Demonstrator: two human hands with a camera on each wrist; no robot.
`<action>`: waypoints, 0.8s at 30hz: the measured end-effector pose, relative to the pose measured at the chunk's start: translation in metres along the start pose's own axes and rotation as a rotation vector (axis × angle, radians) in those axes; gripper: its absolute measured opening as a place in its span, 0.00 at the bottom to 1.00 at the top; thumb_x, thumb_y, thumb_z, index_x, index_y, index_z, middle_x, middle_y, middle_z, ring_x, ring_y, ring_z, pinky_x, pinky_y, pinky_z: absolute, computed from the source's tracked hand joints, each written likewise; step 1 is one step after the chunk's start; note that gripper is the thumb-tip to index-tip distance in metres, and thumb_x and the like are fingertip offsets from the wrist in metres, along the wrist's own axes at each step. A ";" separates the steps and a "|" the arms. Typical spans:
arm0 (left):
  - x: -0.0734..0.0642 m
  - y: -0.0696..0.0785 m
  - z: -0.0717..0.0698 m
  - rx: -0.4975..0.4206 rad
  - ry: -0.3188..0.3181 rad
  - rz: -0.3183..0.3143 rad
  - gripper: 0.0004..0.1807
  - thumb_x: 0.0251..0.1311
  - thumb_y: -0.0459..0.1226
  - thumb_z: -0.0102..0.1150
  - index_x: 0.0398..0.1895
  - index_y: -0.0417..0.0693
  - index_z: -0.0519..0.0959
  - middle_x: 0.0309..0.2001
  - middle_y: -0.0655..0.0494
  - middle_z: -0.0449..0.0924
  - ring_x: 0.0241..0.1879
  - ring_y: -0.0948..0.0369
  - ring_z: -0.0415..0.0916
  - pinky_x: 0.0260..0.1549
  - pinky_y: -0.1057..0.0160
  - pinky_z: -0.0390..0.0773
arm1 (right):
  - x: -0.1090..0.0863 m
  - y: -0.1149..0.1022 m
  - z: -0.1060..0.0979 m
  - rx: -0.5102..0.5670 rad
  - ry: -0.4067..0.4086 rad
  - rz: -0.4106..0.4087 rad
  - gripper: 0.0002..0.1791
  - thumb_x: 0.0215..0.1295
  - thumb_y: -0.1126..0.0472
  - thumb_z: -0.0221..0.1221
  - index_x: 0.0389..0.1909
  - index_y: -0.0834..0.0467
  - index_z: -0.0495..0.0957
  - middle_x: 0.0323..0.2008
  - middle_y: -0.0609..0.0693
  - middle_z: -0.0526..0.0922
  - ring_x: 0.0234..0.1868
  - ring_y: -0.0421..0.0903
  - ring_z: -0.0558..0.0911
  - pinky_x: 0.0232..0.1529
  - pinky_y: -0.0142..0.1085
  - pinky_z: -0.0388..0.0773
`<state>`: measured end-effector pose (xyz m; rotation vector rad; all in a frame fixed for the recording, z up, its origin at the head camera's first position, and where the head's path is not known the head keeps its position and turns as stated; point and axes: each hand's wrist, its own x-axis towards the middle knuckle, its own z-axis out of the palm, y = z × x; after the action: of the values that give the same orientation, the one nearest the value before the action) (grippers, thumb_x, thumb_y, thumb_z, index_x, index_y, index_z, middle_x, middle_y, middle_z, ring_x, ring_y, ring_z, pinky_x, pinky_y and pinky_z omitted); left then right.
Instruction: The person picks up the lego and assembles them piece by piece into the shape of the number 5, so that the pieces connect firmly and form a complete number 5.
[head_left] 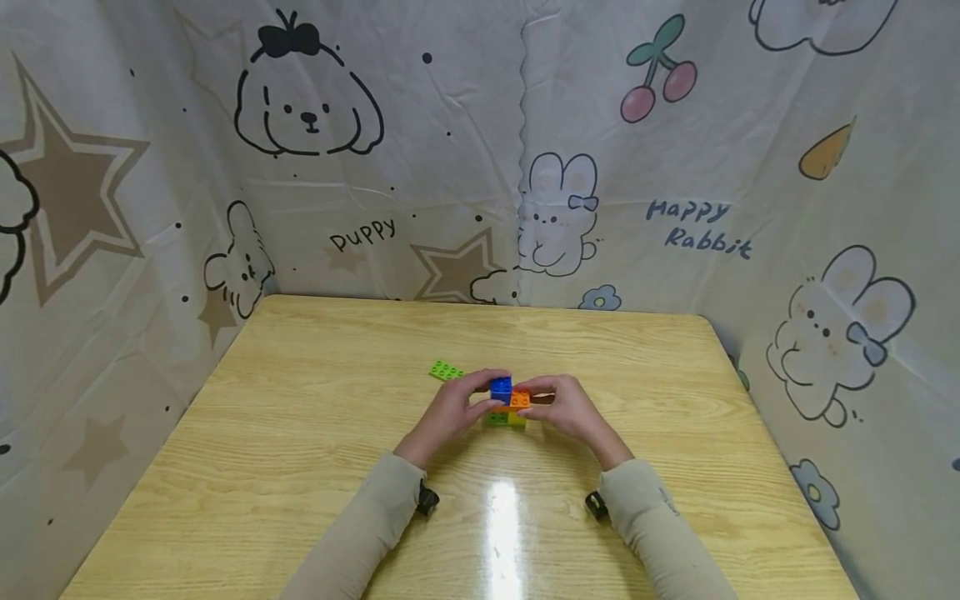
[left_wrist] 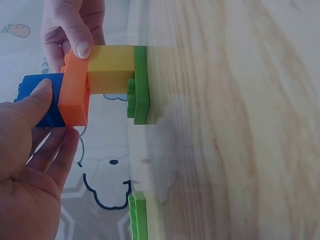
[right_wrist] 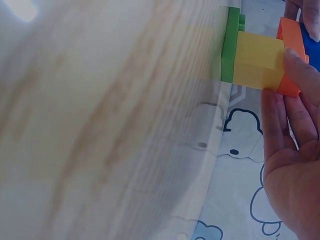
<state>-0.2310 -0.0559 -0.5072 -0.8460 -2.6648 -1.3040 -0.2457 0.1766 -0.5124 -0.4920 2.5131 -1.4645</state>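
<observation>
A small stack of toy building blocks stands on the table before me. Its base is a green plate [left_wrist: 141, 90], topped at one end by a yellow block [right_wrist: 257, 60]. An orange block [left_wrist: 74, 100] lies across the yellow one and overhangs the plate. On the overhanging end sits a blue block [head_left: 501, 390], pinched between the thumb and fingers of my left hand [head_left: 450, 408]. My right hand [head_left: 570, 408] grips the orange block at its other end, thumb on one side and fingers opposite, with fingertips also close to the yellow block.
Behind and left of the stack, a second, lime-green studded plate [head_left: 446, 371] lies flat on the wooden table [head_left: 300, 467]. A printed cloth [head_left: 450, 167] hangs around the table's back and sides.
</observation>
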 end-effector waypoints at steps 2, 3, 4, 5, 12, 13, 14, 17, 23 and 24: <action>0.000 -0.001 0.001 -0.002 0.001 0.013 0.25 0.62 0.42 0.58 0.64 0.59 0.71 0.60 0.62 0.75 0.54 0.60 0.76 0.55 0.56 0.76 | 0.000 0.000 0.000 0.002 0.000 -0.005 0.19 0.52 0.62 0.71 0.47 0.48 0.84 0.46 0.49 0.84 0.48 0.49 0.82 0.46 0.38 0.81; 0.000 -0.001 0.001 -0.002 0.002 0.015 0.25 0.62 0.42 0.58 0.64 0.59 0.71 0.60 0.62 0.75 0.54 0.60 0.76 0.55 0.55 0.76 | 0.000 -0.001 0.000 0.002 0.000 -0.006 0.19 0.52 0.62 0.71 0.47 0.48 0.84 0.46 0.49 0.84 0.48 0.49 0.82 0.46 0.38 0.81; -0.001 -0.002 0.001 -0.002 0.000 0.016 0.26 0.62 0.42 0.58 0.65 0.59 0.71 0.60 0.62 0.75 0.54 0.60 0.76 0.54 0.55 0.76 | 0.000 -0.001 0.000 0.000 0.000 -0.005 0.19 0.52 0.62 0.71 0.47 0.48 0.84 0.46 0.49 0.84 0.48 0.49 0.82 0.46 0.38 0.81; -0.001 -0.002 0.000 0.000 -0.002 0.017 0.26 0.62 0.42 0.58 0.65 0.59 0.71 0.60 0.62 0.75 0.54 0.60 0.76 0.54 0.55 0.76 | 0.000 -0.001 0.000 0.000 -0.001 -0.003 0.19 0.52 0.61 0.71 0.47 0.48 0.84 0.46 0.49 0.84 0.48 0.48 0.83 0.45 0.37 0.81; 0.000 -0.001 0.001 -0.010 -0.013 -0.001 0.25 0.63 0.44 0.58 0.65 0.61 0.70 0.59 0.62 0.76 0.53 0.59 0.77 0.53 0.56 0.77 | -0.001 0.000 -0.001 -0.008 0.002 0.013 0.19 0.52 0.61 0.71 0.47 0.48 0.84 0.46 0.48 0.84 0.48 0.46 0.83 0.45 0.37 0.81; 0.000 -0.001 0.001 -0.020 -0.014 -0.002 0.25 0.63 0.44 0.57 0.64 0.62 0.70 0.59 0.62 0.76 0.53 0.59 0.77 0.54 0.55 0.77 | -0.001 0.000 -0.001 -0.012 0.004 0.015 0.19 0.52 0.61 0.71 0.47 0.48 0.84 0.46 0.47 0.84 0.48 0.46 0.83 0.45 0.37 0.81; 0.000 -0.001 0.001 -0.026 -0.015 -0.004 0.25 0.63 0.44 0.57 0.64 0.63 0.70 0.58 0.62 0.76 0.53 0.59 0.77 0.54 0.56 0.76 | -0.001 0.000 -0.001 -0.011 0.006 0.016 0.19 0.52 0.61 0.71 0.47 0.48 0.84 0.46 0.47 0.84 0.48 0.46 0.83 0.45 0.37 0.81; 0.000 -0.001 0.002 -0.047 -0.014 -0.020 0.25 0.63 0.45 0.57 0.64 0.62 0.70 0.56 0.61 0.77 0.52 0.60 0.77 0.54 0.56 0.76 | -0.001 0.000 -0.001 -0.011 0.011 0.019 0.19 0.52 0.62 0.71 0.47 0.48 0.84 0.46 0.47 0.84 0.47 0.46 0.83 0.45 0.37 0.81; -0.001 -0.005 0.005 -0.105 -0.010 -0.101 0.21 0.63 0.48 0.56 0.59 0.60 0.70 0.54 0.59 0.79 0.54 0.59 0.77 0.55 0.57 0.75 | 0.000 0.000 0.000 0.001 0.008 0.014 0.19 0.52 0.62 0.71 0.47 0.48 0.84 0.46 0.49 0.85 0.47 0.47 0.83 0.45 0.37 0.82; -0.001 -0.006 0.006 -0.113 -0.010 -0.111 0.21 0.63 0.49 0.56 0.58 0.61 0.70 0.54 0.59 0.79 0.55 0.60 0.76 0.56 0.57 0.75 | 0.000 0.000 0.000 0.000 0.007 0.013 0.19 0.52 0.62 0.71 0.47 0.48 0.84 0.46 0.49 0.84 0.47 0.47 0.83 0.44 0.36 0.82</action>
<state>-0.2320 -0.0551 -0.5154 -0.7262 -2.7036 -1.4915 -0.2454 0.1767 -0.5124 -0.4705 2.5172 -1.4644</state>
